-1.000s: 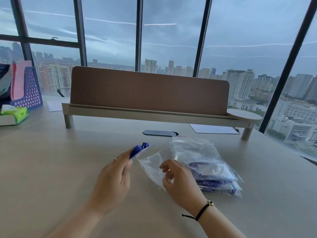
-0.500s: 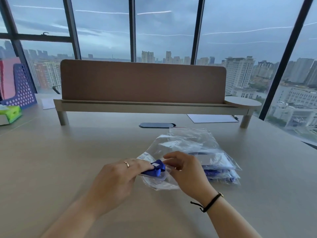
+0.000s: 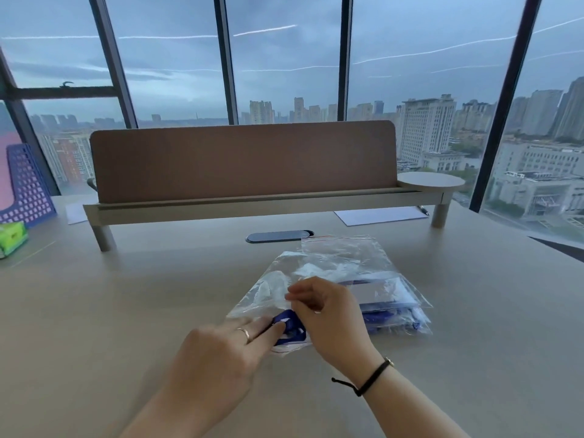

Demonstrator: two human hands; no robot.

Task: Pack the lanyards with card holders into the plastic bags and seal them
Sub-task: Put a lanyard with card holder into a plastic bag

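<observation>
A clear plastic bag (image 3: 268, 292) lies on the table with its mouth toward me. My left hand (image 3: 221, 352) presses a bunched blue lanyard (image 3: 289, 328) into that mouth with its fingertips. My right hand (image 3: 325, 314) pinches the upper lip of the bag just above the lanyard. The card holder is not visible. To the right lies a stack of filled bags (image 3: 388, 308) with blue lanyards and white cards inside.
A long wooden desk shelf (image 3: 246, 203) with a brown panel spans the back. A dark oval cable grommet (image 3: 279, 237) sits behind the bags. White paper (image 3: 379, 214) is at back right, a purple file rack (image 3: 25, 191) and green tissue pack (image 3: 12, 237) at left.
My left hand brought the blue lanyard down from the air to the bag's mouth and pushed it in. The right hand shifted along the bag's opening. The camera tilted down slightly.
</observation>
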